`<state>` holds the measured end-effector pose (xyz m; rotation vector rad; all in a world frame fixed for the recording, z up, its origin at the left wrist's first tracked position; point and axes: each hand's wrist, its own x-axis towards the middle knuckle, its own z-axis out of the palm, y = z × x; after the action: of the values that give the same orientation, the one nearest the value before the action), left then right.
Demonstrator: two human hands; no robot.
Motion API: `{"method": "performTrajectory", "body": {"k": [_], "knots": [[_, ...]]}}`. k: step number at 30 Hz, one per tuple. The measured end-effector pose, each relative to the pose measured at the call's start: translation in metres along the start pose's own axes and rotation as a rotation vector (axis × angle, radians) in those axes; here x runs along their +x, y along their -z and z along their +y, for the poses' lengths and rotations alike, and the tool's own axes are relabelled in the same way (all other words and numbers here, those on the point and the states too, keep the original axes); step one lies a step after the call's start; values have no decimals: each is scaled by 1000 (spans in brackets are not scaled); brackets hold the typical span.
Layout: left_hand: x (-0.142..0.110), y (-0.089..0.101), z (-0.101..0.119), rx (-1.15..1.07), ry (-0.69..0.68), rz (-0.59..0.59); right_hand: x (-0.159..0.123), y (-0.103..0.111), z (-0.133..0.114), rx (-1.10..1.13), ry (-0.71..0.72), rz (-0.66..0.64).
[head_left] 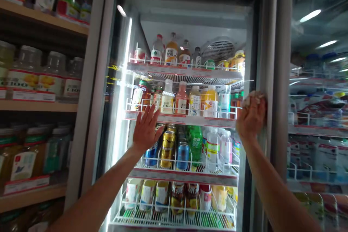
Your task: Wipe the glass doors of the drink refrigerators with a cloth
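A closed glass door [185, 18] of a lit drinks cooler fills the middle of the head view, with reflections across its pane. My left hand [146, 127] is spread flat at the glass, fingers pointing up, in front of the middle shelves and holding nothing. On the right edge of the door, my right hand [250, 121] presses a crumpled pale cloth [255, 96] near the metal frame [269, 61]. The hand is slightly blurred and its fingers cover part of the cloth.
Behind the glass, wire shelves [185, 178] carry bottles, a gold can [168, 148] and a blue can [183, 155]. Open wooden shelves [40, 107] with jars and bottles stand at left. Another glass-fronted cooler [318, 130] adjoins on the right.
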<state>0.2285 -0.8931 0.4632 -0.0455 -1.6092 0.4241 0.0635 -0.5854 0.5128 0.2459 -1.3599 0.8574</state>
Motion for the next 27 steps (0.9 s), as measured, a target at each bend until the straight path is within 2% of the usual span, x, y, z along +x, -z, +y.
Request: {"method": "performTrajectory", "body": {"k": [2,5,7,8,10,12,14,15,17,20,22,24,27], "knots": [[1,0,-1,-11,1,3,-18,-2,-25,20,70,-36],[0,-1,-2,-20,-1,4,-64,-2,-72,77,376,-187],[0,-1,-1,-24,0,5,-82,1,-79,98,574,-283],[0,-1,-1,-24,1,4,-84,3,-72,95,614,-291],[0,0,0,-21,3,3,-72,8,-41,66,526,-209],[0,0,1,-16,5,1,-50,9,-8,37,280,-74],[1,1,1,-13,15,-6,-36,5,3,35,91,9],[1,1,1,-16,18,-9,-36,3,-4,46,61,18],[0,1,1,-29,21,-10,-52,0,-36,79,136,-22],[0,1,0,-52,18,1,-95,0,-97,133,495,-221],[-1,0,-1,-57,18,1,-114,3,-112,155,680,-313],[-1,0,0,-55,14,1,-117,9,-95,140,664,-297],[0,1,1,-30,13,-4,-93,16,-32,59,383,-124]]}}
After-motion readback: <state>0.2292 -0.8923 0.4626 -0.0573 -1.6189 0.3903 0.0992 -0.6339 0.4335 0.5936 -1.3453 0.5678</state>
